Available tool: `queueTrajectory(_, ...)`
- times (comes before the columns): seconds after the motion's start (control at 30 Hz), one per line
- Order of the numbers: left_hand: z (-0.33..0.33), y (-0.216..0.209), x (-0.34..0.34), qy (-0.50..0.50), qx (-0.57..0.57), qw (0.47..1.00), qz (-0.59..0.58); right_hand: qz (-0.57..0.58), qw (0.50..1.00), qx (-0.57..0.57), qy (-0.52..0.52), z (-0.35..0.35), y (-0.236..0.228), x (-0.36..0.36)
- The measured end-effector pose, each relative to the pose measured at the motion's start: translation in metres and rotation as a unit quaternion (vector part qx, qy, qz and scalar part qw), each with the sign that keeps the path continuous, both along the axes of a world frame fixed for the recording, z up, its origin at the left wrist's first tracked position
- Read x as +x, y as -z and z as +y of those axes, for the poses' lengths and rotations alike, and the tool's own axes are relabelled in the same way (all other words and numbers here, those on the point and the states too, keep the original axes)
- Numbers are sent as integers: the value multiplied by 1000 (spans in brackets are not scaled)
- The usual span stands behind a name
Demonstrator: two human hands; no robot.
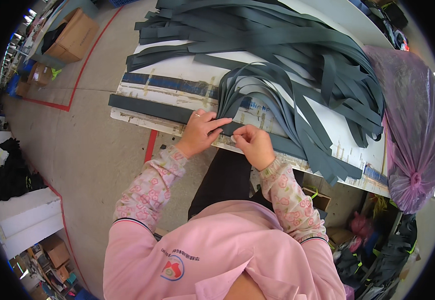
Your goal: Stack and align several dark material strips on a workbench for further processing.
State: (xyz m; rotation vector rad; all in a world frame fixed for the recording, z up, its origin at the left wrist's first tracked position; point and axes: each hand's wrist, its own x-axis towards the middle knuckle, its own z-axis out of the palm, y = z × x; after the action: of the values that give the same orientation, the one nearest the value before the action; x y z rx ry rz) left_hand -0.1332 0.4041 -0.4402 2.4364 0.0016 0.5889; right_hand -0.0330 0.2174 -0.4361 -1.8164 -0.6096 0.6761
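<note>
A long, dark grey-green fabric strip [150, 108] lies along the near edge of a white board-topped table [172, 70]. My left hand [200, 132] holds this strip down near its middle, index finger stretched along it and thumb bent in close. Just to the right, my right hand [256, 145] is closed in a pinch at the strip's near edge. Between its thumb and finger shows a small whitish piece [233, 138], too small to name. Several looped strips [235, 82] arch up from beside my left fingertips and fall to the right.
A large heap of similar strips [297, 40] covers the table's far side and hangs at its right. Against the right end stands a tied pink plastic bag [410, 130]. Cardboard boxes [72, 35] sit at the far left, beyond red floor lines. Dark bundled goods [397, 245] lie lower right.
</note>
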Motion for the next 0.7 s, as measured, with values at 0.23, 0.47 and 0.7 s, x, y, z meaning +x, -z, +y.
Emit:
queueTrajectory(0.23, 2, 2, -2, -1, 26, 1000, 10, 2, 994, -63, 94, -120, -29, 59)
queueTrajectory(0.47, 5, -1, -2, 14, 23, 999, 21, -122, 984, -119, 60, -141, -31, 50)
queueTrajectory(0.7, 4, 2, 0, 10, 29, 999, 25, -169, 976, -111, 83, -137, -28, 46)
